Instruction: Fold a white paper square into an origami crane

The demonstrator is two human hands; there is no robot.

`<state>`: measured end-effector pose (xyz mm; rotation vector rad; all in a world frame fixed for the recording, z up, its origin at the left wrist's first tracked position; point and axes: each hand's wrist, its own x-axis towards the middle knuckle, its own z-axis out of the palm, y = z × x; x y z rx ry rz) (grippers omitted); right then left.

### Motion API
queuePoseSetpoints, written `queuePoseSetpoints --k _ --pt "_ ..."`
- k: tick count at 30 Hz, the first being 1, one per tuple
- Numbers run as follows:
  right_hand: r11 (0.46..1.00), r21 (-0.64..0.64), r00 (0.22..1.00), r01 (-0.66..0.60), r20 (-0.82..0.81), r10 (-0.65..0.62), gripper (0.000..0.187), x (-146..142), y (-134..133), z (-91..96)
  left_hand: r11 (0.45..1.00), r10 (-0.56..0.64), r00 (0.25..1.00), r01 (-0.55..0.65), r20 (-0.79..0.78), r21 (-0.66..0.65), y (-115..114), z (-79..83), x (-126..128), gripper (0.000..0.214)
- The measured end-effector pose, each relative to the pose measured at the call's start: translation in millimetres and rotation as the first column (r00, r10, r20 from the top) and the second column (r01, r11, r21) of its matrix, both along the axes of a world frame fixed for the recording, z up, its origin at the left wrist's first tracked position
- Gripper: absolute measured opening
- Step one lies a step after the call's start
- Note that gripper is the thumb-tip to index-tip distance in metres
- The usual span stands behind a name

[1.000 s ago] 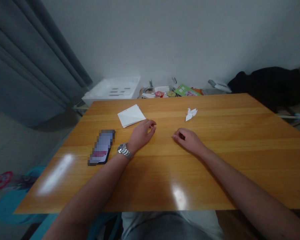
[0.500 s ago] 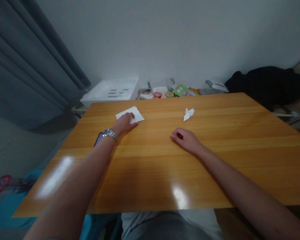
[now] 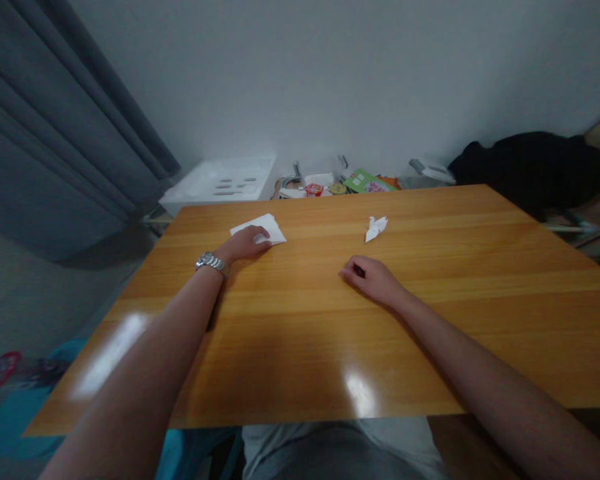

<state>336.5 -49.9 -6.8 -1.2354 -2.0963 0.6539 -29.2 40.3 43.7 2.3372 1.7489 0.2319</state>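
Note:
A small stack of white paper (image 3: 276, 233) lies at the left of the wooden table, towards the back edge. My left hand (image 3: 245, 245) rests over its near left part, thumb and index finger apart with paper showing between them. A metal-band watch (image 3: 211, 261) is on that wrist. My right hand (image 3: 371, 277) lies on the table at right of centre, its fingers curled in and the thumb against them, with nothing visible inside. Just beyond it sits a white folded paper bird (image 3: 376, 229), apart from the hand.
The wooden table (image 3: 300, 333) spans the view. Behind it stand a white foam box (image 3: 220, 180), a green packet (image 3: 367, 181) and other small items. A black cloth heap (image 3: 530, 170) lies at the back right. A blue stool (image 3: 20, 417) is at the lower left.
My left hand has slid slightly left over the paper stack. The left forearm has shifted too and now covers the phone seen beside the watch before. My right hand stays put.

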Motion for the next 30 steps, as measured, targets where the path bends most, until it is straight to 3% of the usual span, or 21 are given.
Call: queuePoseSetpoints --k 9,17,25,30 --pt "1.000 -0.018 1.000 0.004 0.001 -0.004 0.023 -1 -1 1.2 0.991 -0.045 0.997 0.053 -0.070 0.120 -15 0.5 7 0.045" --pt "1.000 -0.014 1.000 0.004 0.010 -0.004 0.022 0 1 0.0 0.983 -0.123 0.989 0.133 -0.087 0.125 -21 -4.5 4 0.044" --pt "1.000 -0.003 1.000 0.008 0.019 -0.008 0.023 0 2 -1.4 0.986 -0.013 1.000 0.014 -0.002 0.168 -21 -5.8 6 0.041" --pt "1.000 -0.006 1.000 0.000 0.025 0.001 0.024 1 3 -1.9 0.986 -0.008 0.989 -0.016 0.145 0.167 -17 -10.7 5 0.032"
